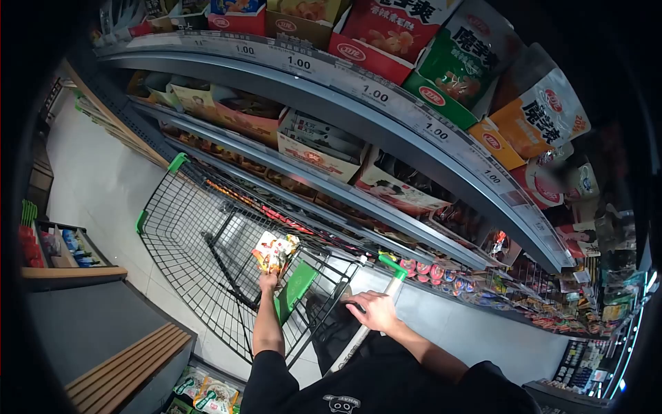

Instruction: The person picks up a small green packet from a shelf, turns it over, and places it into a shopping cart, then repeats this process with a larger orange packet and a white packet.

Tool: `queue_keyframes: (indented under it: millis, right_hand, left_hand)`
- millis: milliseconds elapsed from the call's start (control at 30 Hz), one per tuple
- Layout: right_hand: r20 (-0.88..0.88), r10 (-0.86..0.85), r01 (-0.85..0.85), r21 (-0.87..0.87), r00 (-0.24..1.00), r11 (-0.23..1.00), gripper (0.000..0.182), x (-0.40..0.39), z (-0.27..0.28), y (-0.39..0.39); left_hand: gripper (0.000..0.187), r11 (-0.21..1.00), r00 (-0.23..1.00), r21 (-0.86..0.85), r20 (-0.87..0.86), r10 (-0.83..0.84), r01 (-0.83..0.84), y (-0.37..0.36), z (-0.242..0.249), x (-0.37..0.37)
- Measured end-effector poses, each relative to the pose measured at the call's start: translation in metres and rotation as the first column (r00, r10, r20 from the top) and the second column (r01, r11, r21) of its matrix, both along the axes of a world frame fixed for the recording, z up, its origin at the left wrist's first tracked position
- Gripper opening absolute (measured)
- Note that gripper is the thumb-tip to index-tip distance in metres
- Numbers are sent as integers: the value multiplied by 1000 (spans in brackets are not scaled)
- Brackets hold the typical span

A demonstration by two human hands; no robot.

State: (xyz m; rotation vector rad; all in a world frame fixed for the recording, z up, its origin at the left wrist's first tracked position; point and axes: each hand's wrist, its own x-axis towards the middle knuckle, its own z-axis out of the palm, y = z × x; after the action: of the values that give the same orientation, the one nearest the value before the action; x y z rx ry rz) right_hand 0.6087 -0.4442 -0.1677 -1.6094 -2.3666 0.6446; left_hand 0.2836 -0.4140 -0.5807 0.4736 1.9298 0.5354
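Observation:
My left hand reaches over the shopping cart and is closed on the lower end of some snack packets. The packets are white, yellow and red; their exact number and print cannot be made out. My right hand is closed on the cart's handle, a pale bar with a green end. Near my left forearm, a green panel is fixed at the handle end of the wire basket. Through the wire mesh the floor shows.
Shelves with boxed snack bags and price strips run along the cart's far side. A grey counter with wooden slats stands at lower left. Bagged goods lie at the bottom. Pale floor tiles stretch beyond the cart.

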Motion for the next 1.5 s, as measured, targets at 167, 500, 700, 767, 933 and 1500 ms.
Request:
queue_keyframes:
  millis: [167, 500, 700, 767, 933, 1500]
  right_hand:
    - [-22, 16, -16, 6, 1000, 1000, 18, -2, 3, 2]
    - [-167, 231, -221, 75, 959, 972, 33, 24, -6, -10]
    - [-240, 376, -350, 148, 895, 925, 40, 47, -4, -17]
    - [-264, 364, -333, 157, 893, 930, 40, 52, -12, -22]
    - [-253, 393, -361, 167, 884, 918, 37, 73, -18, -35]
    - [-205, 383, -351, 175, 901, 920, 50, 145, -26, -77]
  left_hand:
    - [28, 973, 974, -153, 117, 193, -175, 8, 8, 6]
    - [60, 959, 954, 18, 107, 279, -282, -37, 42, 5]
    - [40, 926, 931, 204, 252, 263, -317, -53, 131, 28]
    - [37, 948, 981, 261, 114, 154, -180, -49, 131, 25]
    - [29, 823, 985, 555, -173, -28, 121, -25, 228, 88]
    - [19, 148, 726, 723, -616, -305, 675, 69, 518, 407]
